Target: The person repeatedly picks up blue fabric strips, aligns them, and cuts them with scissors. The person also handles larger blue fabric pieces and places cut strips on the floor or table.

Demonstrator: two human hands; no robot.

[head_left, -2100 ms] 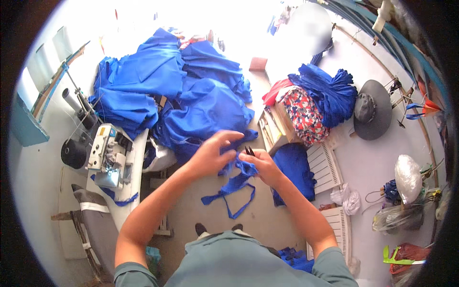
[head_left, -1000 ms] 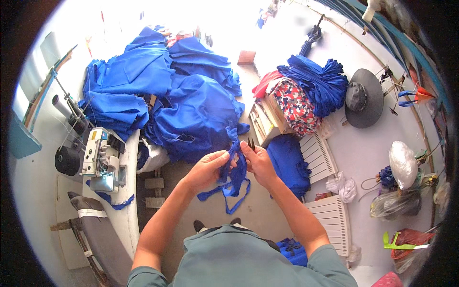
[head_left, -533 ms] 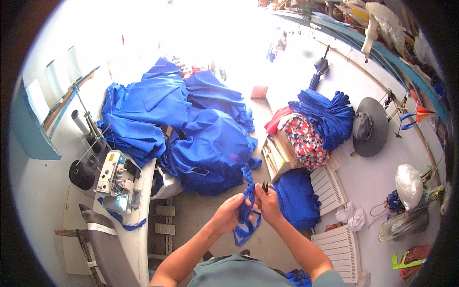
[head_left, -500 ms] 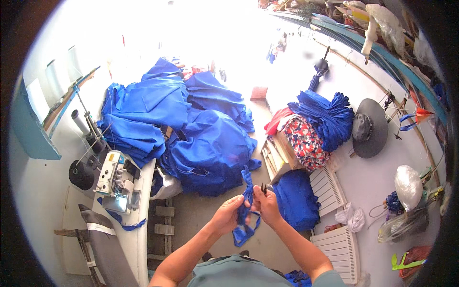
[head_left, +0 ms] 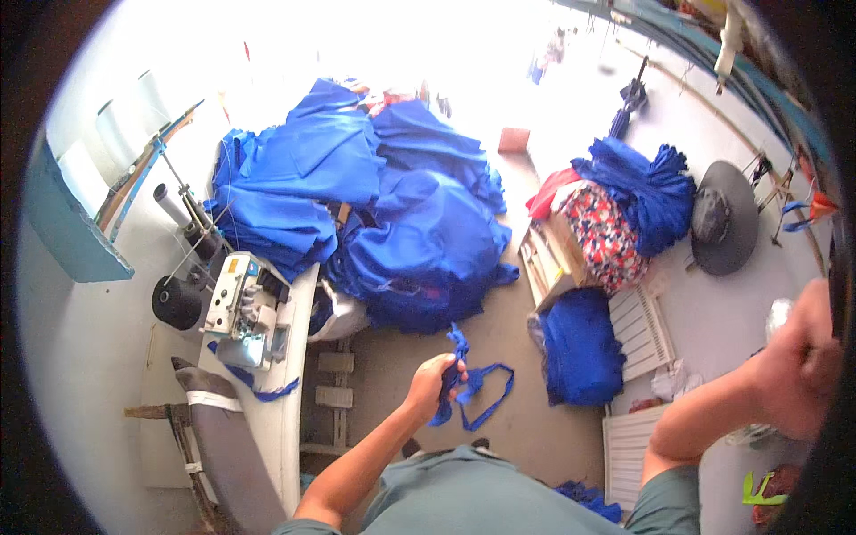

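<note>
My left hand (head_left: 430, 385) is closed around a bundle of narrow blue fabric strips (head_left: 458, 341). One end sticks up above the fingers, and a loop hangs down to the right over the floor. Far off to the right, close to the picture's rim, my right hand (head_left: 794, 379) is raised with its fingers curled. Anything inside those fingers is hidden and blurred. A large heap of blue cloth (head_left: 419, 241) lies beyond my left hand.
At left a white overlock sewing machine (head_left: 239, 308) stands on a pale table (head_left: 290, 446), beside black thread cones (head_left: 176, 301). On the right are folded blue cloth (head_left: 580, 352), a patterned bundle (head_left: 602, 232), white slatted panels (head_left: 637, 446) and a dark hat (head_left: 727, 223) against the wall.
My right hand has left the strips and swung far right and up; the dark-tipped small tool it held is out of sight. My left hand keeps the strips. The whole view has shifted.
</note>
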